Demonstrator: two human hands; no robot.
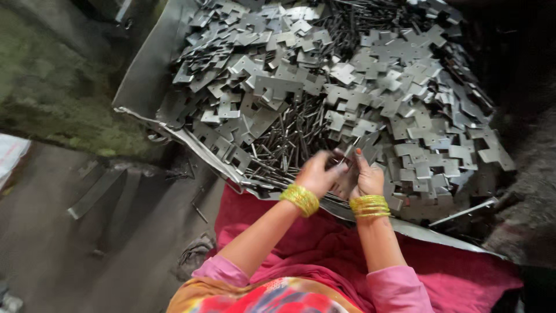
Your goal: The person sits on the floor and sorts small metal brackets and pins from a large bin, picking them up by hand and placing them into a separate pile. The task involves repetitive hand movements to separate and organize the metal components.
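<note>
1. The left hand [315, 174] is curled, its fingers bent round a flat grey stamped metal plate [343, 164] at the near edge of the pile; how firmly it grips I cannot tell, since the hand is blurred.
2. The right hand [366, 177] stands upright just beside the left one, fingers raised and close together, pressed against the same flat plate from the other side. Both hands meet on that piece, so neither is fully spread nor a closed fist.
3. Each wrist carries a stack of yellow-green bangles [300, 199], and the sleeves end in pink cuffs [399, 284].
4. The plate sits directly above the near rim of a big grey sheet-metal tray [145, 75], at the front of a large heap of notched grey metal plates [370, 87].
5. In the middle of the heap lies a dark bundle of thin metal rods [289, 139], just beyond the left hand's fingers.
6. The tray's bent near edge runs slantwise under both wrists, resting on magenta cloth [324, 237] across the person's lap.
7. To the left the grey concrete floor [58, 232] lies bare apart from a few scrap strips; to the right the heap reaches nearly to the tray's edge.
</note>
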